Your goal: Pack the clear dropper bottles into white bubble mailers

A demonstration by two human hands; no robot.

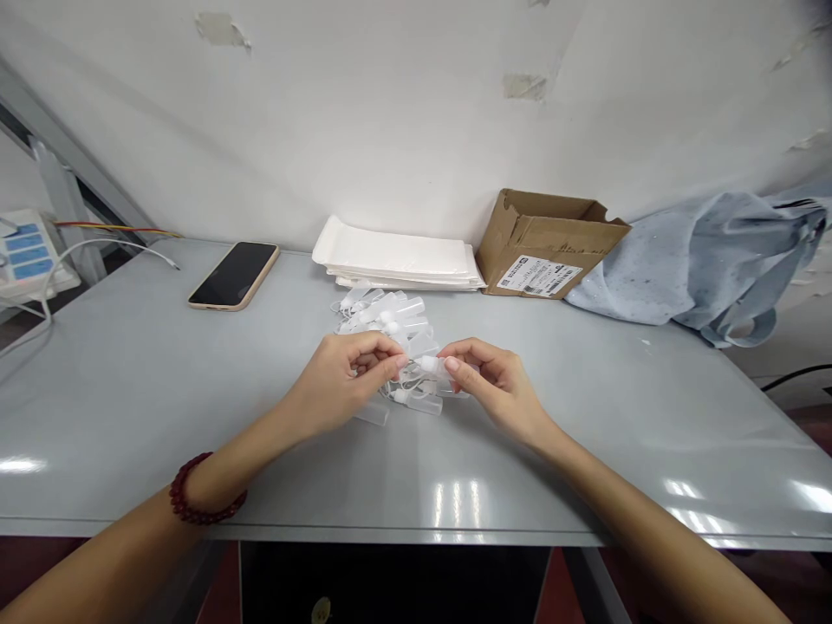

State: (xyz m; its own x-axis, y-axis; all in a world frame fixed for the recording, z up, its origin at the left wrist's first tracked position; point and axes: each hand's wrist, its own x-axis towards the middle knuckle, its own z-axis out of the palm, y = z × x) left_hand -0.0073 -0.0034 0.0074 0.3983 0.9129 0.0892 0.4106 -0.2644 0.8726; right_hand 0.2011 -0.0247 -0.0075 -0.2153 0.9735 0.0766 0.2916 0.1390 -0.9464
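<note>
My left hand (344, 377) and my right hand (490, 381) meet over the middle of a grey table (130, 407). Both pinch one small clear plastic spray bottle (434, 366) with a white top, held between the fingertips. The left fingers are closed at its white end, the right fingers wrap its clear body. Just behind and under the hands lies a pile of several similar clear bottles (383, 316). A red bead bracelet (195, 494) is on my left wrist.
A stack of white flat bags (396, 256) lies against the wall. Beside it a cardboard box (546, 243) lies on its side, then a blue-grey cloth (702, 260). A phone (234, 275) lies at the back left, a power strip (29, 251) with cables beyond.
</note>
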